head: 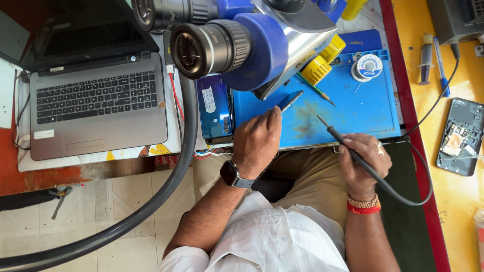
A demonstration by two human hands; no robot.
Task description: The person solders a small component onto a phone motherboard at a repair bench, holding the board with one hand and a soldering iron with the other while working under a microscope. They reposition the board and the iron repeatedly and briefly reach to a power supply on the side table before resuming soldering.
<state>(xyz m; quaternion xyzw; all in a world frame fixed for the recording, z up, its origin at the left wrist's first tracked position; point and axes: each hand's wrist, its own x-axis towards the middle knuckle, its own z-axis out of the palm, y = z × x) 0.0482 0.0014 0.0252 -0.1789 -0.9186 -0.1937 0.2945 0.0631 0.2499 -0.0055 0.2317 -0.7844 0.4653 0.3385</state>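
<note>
Left hand (257, 141), watch at the wrist, fingers bunched and fingertips pressed down on a small dark flat piece (290, 99) at the near-left part of the blue work mat (370, 113). Right hand (364, 161), beaded bands at the wrist, closed in a pen grip around the black handle of a soldering iron (348, 146), tip slanted up-left over the mat and hanging clear of the dark piece, just to its right. Black cord trailing from the iron's handle, looping right past the mat's edge.

Just left of the left hand, a blue phone (215, 108) lying flat beside the mat, a white slip stuck to its back. Farther left, an open grey laptop (98, 108) on a patterned cloth.

Beyond the hands on the mat: a pencil (316, 90), a spool of solder wire (367, 67), two yellow round tins (325, 59). Above them, the blue-and-silver head of a microscope (252, 38), eyepieces toward the camera.

Far right, on the yellow surface: an opened phone (460, 136) with its insides showing, a syringe (426, 58).
</note>
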